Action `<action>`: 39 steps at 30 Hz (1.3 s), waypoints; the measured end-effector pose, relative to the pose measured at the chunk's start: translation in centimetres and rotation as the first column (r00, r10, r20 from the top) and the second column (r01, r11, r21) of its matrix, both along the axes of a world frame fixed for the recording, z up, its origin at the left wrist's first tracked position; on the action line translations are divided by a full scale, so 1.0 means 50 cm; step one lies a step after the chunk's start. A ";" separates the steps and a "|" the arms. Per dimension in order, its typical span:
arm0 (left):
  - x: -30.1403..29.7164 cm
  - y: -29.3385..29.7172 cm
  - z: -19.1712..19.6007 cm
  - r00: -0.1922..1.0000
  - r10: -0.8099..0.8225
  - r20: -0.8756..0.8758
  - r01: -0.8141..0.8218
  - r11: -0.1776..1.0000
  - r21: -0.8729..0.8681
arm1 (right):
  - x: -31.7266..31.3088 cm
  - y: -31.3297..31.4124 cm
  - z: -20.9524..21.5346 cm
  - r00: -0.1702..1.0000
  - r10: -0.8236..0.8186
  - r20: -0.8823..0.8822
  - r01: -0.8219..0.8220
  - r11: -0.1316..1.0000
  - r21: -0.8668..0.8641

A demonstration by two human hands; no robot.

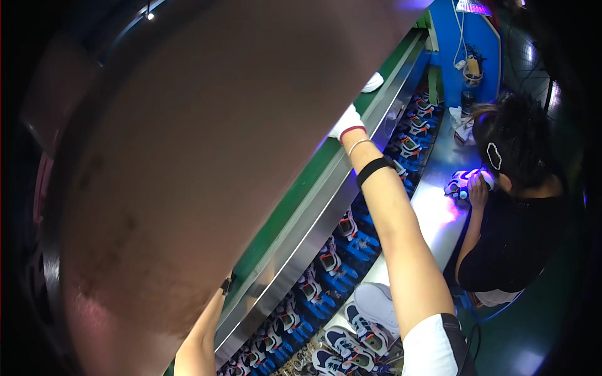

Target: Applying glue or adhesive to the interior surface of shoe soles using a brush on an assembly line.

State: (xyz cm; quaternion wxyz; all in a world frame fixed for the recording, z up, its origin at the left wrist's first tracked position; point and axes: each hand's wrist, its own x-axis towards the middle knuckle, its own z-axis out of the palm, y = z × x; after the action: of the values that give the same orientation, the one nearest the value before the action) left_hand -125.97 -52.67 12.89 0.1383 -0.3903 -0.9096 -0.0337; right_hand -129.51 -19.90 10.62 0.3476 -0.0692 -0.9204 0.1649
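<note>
My right arm reaches forward over a green conveyor belt (295, 188) with a metal side rail. The right hand (348, 122) wears a white glove with a red cuff; a large brown, blurred surface (188, 138) close in front hides its fingers and whatever they touch. Farther along the belt lies a white rounded thing (373, 83), partly covered by that surface. At the lower left my left forearm (199, 341) comes up beside the belt, a black band at its wrist (227, 283). Beyond the band, the left hand is hidden behind the brown surface.
Right of the belt runs a lower line of upright sneakers (327, 258) in blue holders. More sneakers (367, 329) and a grey shoe (376, 301) lie near my right elbow. At a metal bench (433, 207), a co-worker (511, 219) handles a shoe (461, 183) under violet light.
</note>
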 end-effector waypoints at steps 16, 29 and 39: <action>0.295 -0.333 0.045 0.997 0.059 0.050 -0.059 0.998 -0.006 | 0.425 -0.396 0.046 0.823 0.549 -0.145 -0.562 0.753 -0.342; 0.681 -0.781 -0.009 0.971 0.195 0.139 -0.227 0.933 0.280 | 1.225 -0.817 -0.310 0.093 0.984 0.153 0.355 0.111 -0.928; 0.668 -0.863 -0.068 0.951 0.092 0.296 -0.284 0.636 0.717 | 1.250 -1.098 -0.659 0.935 0.324 -0.146 0.276 -0.921 -0.276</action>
State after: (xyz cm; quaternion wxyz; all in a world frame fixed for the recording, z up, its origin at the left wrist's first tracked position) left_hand -92.58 -95.84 9.50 0.1829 -0.1936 -0.8589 -0.4374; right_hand -67.00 -74.78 -22.31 -0.1805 -0.2861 -0.0154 0.9409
